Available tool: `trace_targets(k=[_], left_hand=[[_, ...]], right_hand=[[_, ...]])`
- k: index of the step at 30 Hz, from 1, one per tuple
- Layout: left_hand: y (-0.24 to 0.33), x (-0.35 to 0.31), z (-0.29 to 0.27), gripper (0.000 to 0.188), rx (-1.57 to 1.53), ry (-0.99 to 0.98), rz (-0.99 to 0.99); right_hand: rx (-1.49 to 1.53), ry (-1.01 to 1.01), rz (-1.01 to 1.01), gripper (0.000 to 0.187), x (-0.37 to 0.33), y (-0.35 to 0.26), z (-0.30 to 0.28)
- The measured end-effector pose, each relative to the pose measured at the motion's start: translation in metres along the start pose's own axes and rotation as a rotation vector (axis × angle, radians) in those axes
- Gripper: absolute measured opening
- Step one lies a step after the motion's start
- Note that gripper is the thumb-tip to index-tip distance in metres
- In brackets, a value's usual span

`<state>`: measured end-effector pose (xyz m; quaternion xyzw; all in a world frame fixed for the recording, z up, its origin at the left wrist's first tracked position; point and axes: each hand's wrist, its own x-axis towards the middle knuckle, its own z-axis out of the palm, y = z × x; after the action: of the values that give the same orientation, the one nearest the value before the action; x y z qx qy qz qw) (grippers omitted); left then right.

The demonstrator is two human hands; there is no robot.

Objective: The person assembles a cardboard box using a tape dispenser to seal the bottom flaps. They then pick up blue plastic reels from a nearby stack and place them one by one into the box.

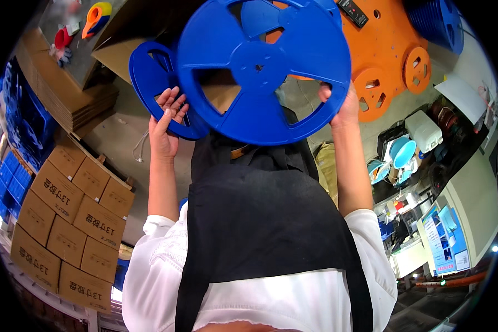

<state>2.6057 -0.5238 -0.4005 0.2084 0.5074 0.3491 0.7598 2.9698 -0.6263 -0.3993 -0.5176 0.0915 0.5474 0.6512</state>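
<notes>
A large blue plastic reel flange (260,66), round with wide cut-out openings, is held up in front of my black apron. My right hand (342,104) grips its right rim, the fingertips showing in a cut-out. On the left, a second blue reel flange (144,69) stands tilted, partly behind the large one. My left hand (169,119) is in front of its lower rim with the fingers spread and slightly bent; whether it touches the rim I cannot tell. Another blue flange (260,19) shows partly behind the large one.
An orange machine plate (393,39) with round orange discs stands at the far right, a dark handheld device (353,13) on it. Stacked cartons (66,238) fill the left. An open cardboard box (122,58) is behind the tilted flange. Blue basins (402,152) sit at right.
</notes>
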Motion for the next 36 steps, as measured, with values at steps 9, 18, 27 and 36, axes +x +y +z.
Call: trace_targets(k=[9, 18, 27, 36], left_hand=[[-0.034, 0.039, -0.038, 0.051, -0.052, -0.052, -0.042], [-0.143, 0.177, -0.095, 0.041, -0.064, 0.108, -0.315], [-0.252, 0.293, -0.188, 0.049, 0.914, 0.564, -0.240], [-0.218, 0.349, -0.145, 0.042, 1.633, 0.610, 0.011]], right_hand=[[-0.162, 0.349, -0.579, 0.024, -0.005, -0.061, -0.005], [-1.587, 0.046, -0.963, 0.047, 0.102, 0.057, -0.003], [-1.953, -0.069, -0.786, 0.095, 0.147, 0.155, -0.020], [-2.024, 0.010, -0.748, 0.100, 0.151, 0.170, -0.029]])
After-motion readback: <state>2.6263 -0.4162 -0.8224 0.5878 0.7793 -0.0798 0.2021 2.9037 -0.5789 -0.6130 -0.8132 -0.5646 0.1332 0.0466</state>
